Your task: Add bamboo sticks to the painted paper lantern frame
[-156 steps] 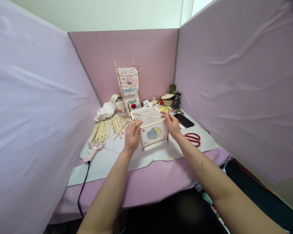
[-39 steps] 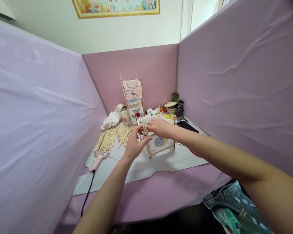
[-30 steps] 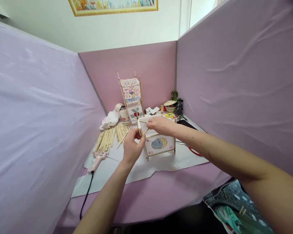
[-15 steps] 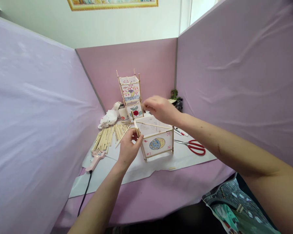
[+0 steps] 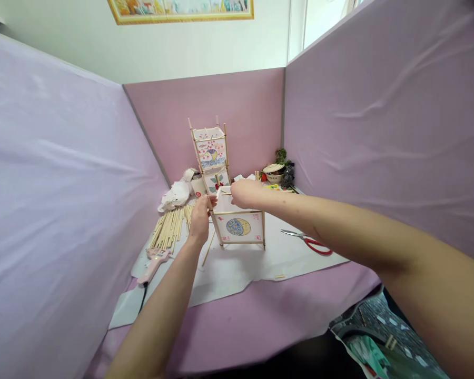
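A box-shaped lantern frame [image 5: 245, 231] of thin wooden sticks stands on the white sheet, its front panel showing a blue and yellow moon. My left hand [image 5: 199, 220] is closed around its left corner post, with the fingertips partly behind the stick. Over the open top of the frame, my right hand [image 5: 248, 193] is closed with its fingers curled down; whatever they pinch is hidden. Behind stands a taller two-tier lantern [image 5: 212, 152] with flower and moon panels. A loose stick [image 5: 208, 249] lies left of the frame.
Many wooden sticks [image 5: 169, 226] lie spread at left, near a pink glue gun [image 5: 155, 265] with a black cord. Red-handled scissors [image 5: 318, 246] lie at right. A white plastic bag [image 5: 176, 196] and a lidded bowl [image 5: 274, 173] stand at the back. Fabric-covered panels enclose three sides.
The lantern frame has shifted left and turned, so its moon panel faces me more squarely. My right hand has come down onto its top. My left hand has moved left and slightly up.
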The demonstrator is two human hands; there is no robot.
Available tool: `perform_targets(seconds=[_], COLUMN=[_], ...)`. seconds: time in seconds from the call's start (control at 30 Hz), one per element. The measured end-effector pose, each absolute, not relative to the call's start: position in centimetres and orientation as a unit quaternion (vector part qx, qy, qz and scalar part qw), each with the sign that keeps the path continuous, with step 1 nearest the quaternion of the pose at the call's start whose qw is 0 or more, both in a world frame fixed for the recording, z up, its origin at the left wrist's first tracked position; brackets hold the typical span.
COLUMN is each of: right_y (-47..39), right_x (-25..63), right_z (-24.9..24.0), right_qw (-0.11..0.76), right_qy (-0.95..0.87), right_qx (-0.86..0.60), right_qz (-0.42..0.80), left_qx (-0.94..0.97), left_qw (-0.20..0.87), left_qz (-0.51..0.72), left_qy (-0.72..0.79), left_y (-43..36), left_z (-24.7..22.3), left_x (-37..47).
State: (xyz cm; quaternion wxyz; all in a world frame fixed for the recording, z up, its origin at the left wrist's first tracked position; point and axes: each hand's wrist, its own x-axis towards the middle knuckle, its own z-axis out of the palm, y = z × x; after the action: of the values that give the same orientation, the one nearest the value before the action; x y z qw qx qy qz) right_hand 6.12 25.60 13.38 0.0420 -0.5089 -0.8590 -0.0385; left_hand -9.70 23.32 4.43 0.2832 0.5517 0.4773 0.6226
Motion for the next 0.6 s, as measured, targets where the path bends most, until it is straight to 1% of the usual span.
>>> perform_targets(seconds=[0.07, 0.13, 0.23, 0.27, 0.3, 0.37, 0.43, 0.47, 0.6], right_y=[26.5, 27.3, 28.4, 28.6, 28.7, 28.7, 28.4, 28.3, 27.4], right_x=[5.6, 5.2, 4.7, 4.6, 4.6, 4.6, 4.6, 4.6, 4.5], right_z=[13.1, 13.0, 12.6, 12.4, 12.2, 12.0, 11.9, 12.0, 12.5], right_qw=[0.047, 0.024, -0.015, -0.021, -0.022, -0.020, -0.020, -0.022, -0.035], right_qy=[-0.849, -0.846, -0.850, -0.853, -0.855, -0.857, -0.860, -0.862, -0.867], right_qx=[-0.525, -0.532, -0.525, -0.521, -0.518, -0.514, -0.509, -0.506, -0.496], right_qz=[-0.040, -0.036, -0.024, -0.023, -0.023, -0.025, -0.026, -0.027, -0.026], left_qx=[0.560, 0.577, 0.592, 0.586, 0.574, 0.542, 0.517, 0.515, 0.546], left_qw=[0.288, 0.311, 0.400, 0.414, 0.405, 0.337, 0.280, 0.283, 0.369], left_qz=[0.608, 0.595, 0.570, 0.569, 0.577, 0.604, 0.601, 0.585, 0.513], left_qy=[0.484, 0.465, 0.406, 0.403, 0.416, 0.478, 0.541, 0.559, 0.550], left_y=[23.3, 22.4, 21.2, 21.2, 21.4, 22.7, 24.5, 25.4, 27.9], left_z=[4.8, 5.1, 5.3, 5.3, 5.3, 5.1, 4.9, 4.8, 4.8], left_x=[-9.3, -8.7, -8.3, -8.5, -8.8, -9.6, -10.3, -10.5, -10.1])
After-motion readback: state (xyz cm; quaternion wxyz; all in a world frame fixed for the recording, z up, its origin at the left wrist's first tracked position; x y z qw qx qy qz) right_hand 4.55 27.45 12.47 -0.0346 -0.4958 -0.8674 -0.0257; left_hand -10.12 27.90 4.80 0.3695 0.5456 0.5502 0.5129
